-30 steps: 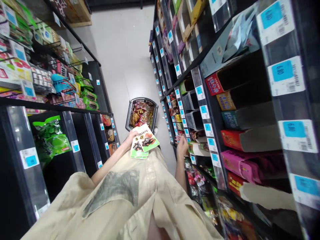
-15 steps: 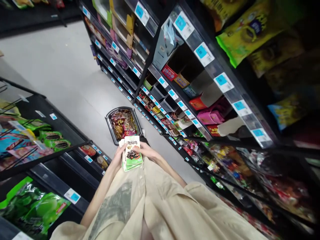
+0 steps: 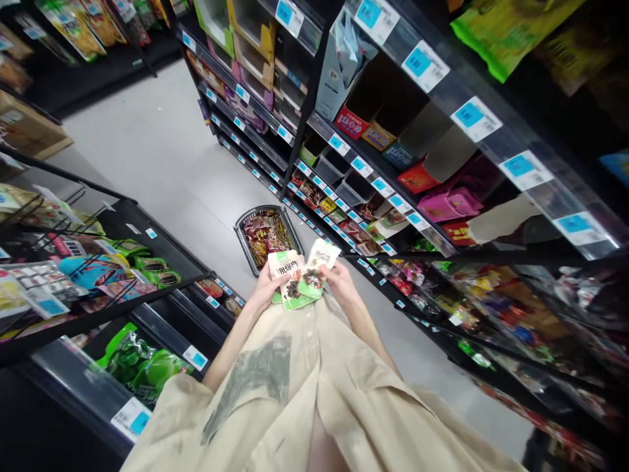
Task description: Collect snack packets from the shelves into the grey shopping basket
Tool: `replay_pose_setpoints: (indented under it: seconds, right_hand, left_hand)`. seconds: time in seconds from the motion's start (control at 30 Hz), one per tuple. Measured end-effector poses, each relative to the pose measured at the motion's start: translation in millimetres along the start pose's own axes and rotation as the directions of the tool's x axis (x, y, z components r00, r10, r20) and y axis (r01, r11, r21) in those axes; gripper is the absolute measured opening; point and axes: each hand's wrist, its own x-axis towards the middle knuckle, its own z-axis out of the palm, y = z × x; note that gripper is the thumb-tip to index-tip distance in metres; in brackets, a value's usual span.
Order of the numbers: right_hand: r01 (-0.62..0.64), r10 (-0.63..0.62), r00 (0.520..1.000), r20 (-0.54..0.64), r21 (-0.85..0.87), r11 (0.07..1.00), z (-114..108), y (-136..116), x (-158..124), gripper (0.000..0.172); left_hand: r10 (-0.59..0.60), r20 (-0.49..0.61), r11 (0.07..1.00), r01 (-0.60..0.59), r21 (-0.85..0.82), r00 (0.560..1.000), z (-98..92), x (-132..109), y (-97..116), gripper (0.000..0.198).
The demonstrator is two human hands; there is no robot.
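My left hand [image 3: 264, 288] is closed on a stack of green-and-white snack packets [image 3: 287, 280] held in front of my beige shirt. My right hand [image 3: 343, 284] pinches one packet [image 3: 318, 263] of the same kind and holds it tilted up beside the stack. Just beyond both hands, on the grey floor, sits a black shopping basket [image 3: 242, 229] filled with red and brown snack packs.
I stand in a narrow aisle. Black shelves [image 3: 393, 190] with blue price tags and boxed snacks run along the right. A lower rack [image 3: 122, 275] with hanging bags and green packs stands on the left. A cardboard box [image 3: 29, 131] lies at the far left.
My right hand left the right-hand shelf, came to the stack in my left hand and now lifts one packet off it. The view swung right and up.
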Motion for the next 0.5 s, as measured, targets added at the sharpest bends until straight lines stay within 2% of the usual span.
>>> replay_pose_setpoints:
  seconds: [0.07,0.13,0.2,0.27,0.37,0.5]
  right_hand:
    - [-0.045,0.045,0.999,0.0,0.056,0.997,-16,-5,-4,0.059]
    - [-0.112,0.109,0.99,0.091,0.03,0.993,-25,-8,-8,0.057]
    - [-0.143,0.149,0.971,0.187,-0.044,0.989,-27,-7,-10,0.053]
    - [-0.128,0.148,0.963,0.224,-0.1,0.987,-25,-4,-10,0.051]
    - [-0.081,0.105,0.974,0.201,-0.123,0.989,-22,1,-9,0.05]
    - [-0.072,0.097,0.972,0.214,-0.122,0.99,-32,4,-5,0.051]
  left_hand:
    - [0.019,0.011,0.999,-0.02,0.049,1.0,3.8,1,-4,0.079]
    - [0.046,0.017,0.993,-0.047,0.11,0.999,8.1,2,-10,0.078]
    - [0.077,0.023,0.981,-0.08,0.175,0.997,12.4,4,-17,0.076]
    - [0.089,0.02,0.973,-0.091,0.21,0.996,16.3,6,-24,0.074]
    - [0.051,0.006,0.986,-0.051,0.157,0.999,21.1,6,-32,0.07]
    - [-0.072,0.006,0.997,0.072,-0.017,0.997,27.4,3,-34,0.067]
